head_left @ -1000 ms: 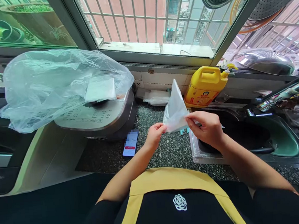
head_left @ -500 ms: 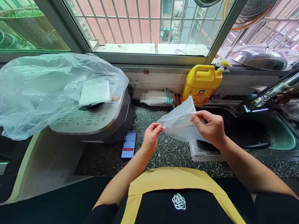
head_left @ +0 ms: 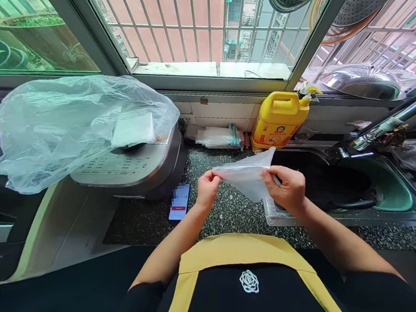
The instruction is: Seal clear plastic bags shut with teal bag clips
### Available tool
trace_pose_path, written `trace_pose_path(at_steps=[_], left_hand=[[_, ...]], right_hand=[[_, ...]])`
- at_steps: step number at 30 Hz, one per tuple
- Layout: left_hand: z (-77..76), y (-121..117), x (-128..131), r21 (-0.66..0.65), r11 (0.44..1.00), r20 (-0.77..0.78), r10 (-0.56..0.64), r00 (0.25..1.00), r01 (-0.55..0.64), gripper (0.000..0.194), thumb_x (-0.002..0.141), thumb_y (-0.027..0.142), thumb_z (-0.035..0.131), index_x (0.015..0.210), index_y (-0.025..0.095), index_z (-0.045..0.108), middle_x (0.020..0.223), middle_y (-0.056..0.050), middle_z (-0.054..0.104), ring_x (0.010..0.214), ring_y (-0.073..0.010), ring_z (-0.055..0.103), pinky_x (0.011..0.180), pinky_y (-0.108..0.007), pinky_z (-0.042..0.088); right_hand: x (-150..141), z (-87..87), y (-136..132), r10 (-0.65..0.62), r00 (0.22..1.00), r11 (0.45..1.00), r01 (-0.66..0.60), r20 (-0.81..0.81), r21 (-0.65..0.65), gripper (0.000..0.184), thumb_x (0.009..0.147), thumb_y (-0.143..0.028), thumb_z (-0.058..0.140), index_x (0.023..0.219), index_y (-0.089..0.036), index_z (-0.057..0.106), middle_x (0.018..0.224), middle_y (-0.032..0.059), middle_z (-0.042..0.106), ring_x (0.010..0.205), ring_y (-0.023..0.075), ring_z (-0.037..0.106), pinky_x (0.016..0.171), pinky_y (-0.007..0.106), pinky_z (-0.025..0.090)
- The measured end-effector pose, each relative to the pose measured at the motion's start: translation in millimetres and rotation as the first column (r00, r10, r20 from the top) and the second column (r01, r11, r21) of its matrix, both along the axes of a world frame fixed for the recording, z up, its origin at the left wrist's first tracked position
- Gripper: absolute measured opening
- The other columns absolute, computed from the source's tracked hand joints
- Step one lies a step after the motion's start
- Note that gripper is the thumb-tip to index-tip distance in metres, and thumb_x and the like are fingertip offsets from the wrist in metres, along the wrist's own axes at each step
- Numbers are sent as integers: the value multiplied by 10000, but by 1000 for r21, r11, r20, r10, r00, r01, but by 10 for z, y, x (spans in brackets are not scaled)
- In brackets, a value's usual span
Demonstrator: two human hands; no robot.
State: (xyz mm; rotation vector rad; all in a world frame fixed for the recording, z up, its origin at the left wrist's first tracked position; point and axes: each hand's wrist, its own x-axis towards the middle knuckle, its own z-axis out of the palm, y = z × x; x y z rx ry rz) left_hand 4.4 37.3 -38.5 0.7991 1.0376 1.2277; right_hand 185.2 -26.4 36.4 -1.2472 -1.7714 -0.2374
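A thin, translucent white plastic bag (head_left: 247, 174) is stretched between my two hands above the speckled counter (head_left: 230, 212). My left hand (head_left: 208, 189) pinches its left corner between thumb and fingers. On the other side, my right hand (head_left: 288, 188) is closed on the bag near its right part, with a loose corner sticking up beyond the fingers and a fold hanging below. Under my right hand lies a clear, flat plastic container or tray (head_left: 275, 215), partly hidden. A phone (head_left: 179, 204) rests on the counter left of my left hand.
At left, a large clear plastic bag (head_left: 75, 118) covers part of a grey appliance (head_left: 137, 166). Packs of plastic bags (head_left: 215, 137) lie by the wall beside a yellow jug (head_left: 279, 119). The sink (head_left: 394, 194) with a black pan (head_left: 347, 183) and faucet (head_left: 379, 133) is at right.
Both hands have shifted slightly left, and the bag is pulled tauter along its upper edge. My right hand has moved a little lower; both still grip the bag.
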Motion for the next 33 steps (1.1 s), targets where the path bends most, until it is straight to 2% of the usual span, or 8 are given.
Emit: trace_pose_path(at_steps=[5, 10, 13, 17, 24, 27, 30, 33], left_hand=[[-70, 5, -77, -47, 998, 41, -29, 999, 31, 80, 559, 214, 579, 584, 160, 632, 598, 6, 649, 618, -125, 574, 686, -259, 440], [22, -59, -82, -57, 995, 91, -82, 993, 87, 197, 542, 306, 716, 616, 152, 617, 601, 7, 649, 586, -106, 561, 652, -243, 433], [86, -58, -116, -52, 996, 134, -66, 989, 74, 271, 518, 325, 765, 616, 160, 573, 583, 22, 641, 568, -101, 576, 649, -239, 445], [163, -61, -190, -40, 999, 192, -27, 981, 35, 402, 498, 321, 814, 779, 187, 561, 640, 19, 685, 617, -126, 644, 671, -245, 476], [294, -59, -281, 59, 998, 197, -15, 980, 3, 653, 550, 334, 830, 1140, 240, 566, 699, 10, 718, 673, -136, 684, 715, -247, 512], [339, -27, -320, 61, 998, 182, -16, 983, 5, 601, 538, 321, 840, 1090, 233, 619, 657, 21, 709, 633, -121, 671, 689, -229, 512], [398, -14, -348, 113, 992, 185, 32, 982, -54, 486, 537, 304, 838, 986, 229, 666, 646, 34, 705, 640, -100, 666, 702, -207, 509], [455, -36, -360, 152, 988, 168, 1, 986, -27, 488, 546, 293, 832, 1004, 242, 671, 684, 23, 720, 696, -115, 681, 733, -223, 515]], right_hand=[[7, -96, -25, -52, 998, 999, 52, -32, 8, 105, 801, -155, 594, 706, -177, 633, 597, 13, 670, 501, 121, 603, 488, 225, 471], [-4, -166, -26, -83, 976, 989, 56, -203, -139, 123, 815, -207, 581, 710, -185, 642, 596, 5, 664, 509, 121, 594, 519, 240, 489], [12, -192, -31, -64, 926, 963, -40, -372, -265, 123, 813, -242, 594, 724, -183, 656, 637, 13, 684, 551, 130, 618, 561, 251, 511], [53, -190, -29, -55, 859, 905, -172, -509, -389, 111, 788, -278, 630, 790, -186, 692, 750, 32, 718, 648, 150, 647, 642, 281, 534], [51, -145, -22, 23, 876, 926, -201, -482, -320, 97, 785, -240, 626, 710, -201, 673, 694, 14, 659, 664, 143, 600, 652, 283, 501], [41, -148, -23, 71, 867, 923, -245, -493, -297, 83, 787, -233, 625, 731, -206, 680, 718, 20, 666, 691, 148, 604, 673, 290, 496], [29, -157, -28, 47, 849, 917, -246, -526, -315, 102, 799, -258, 616, 738, -199, 673, 737, 24, 669, 708, 150, 607, 690, 295, 493], [5, -167, -26, 12, 840, 906, -238, -542, -349, 103, 791, -288, 629, 760, -194, 659, 739, 15, 658, 705, 147, 601, 680, 289, 489]])
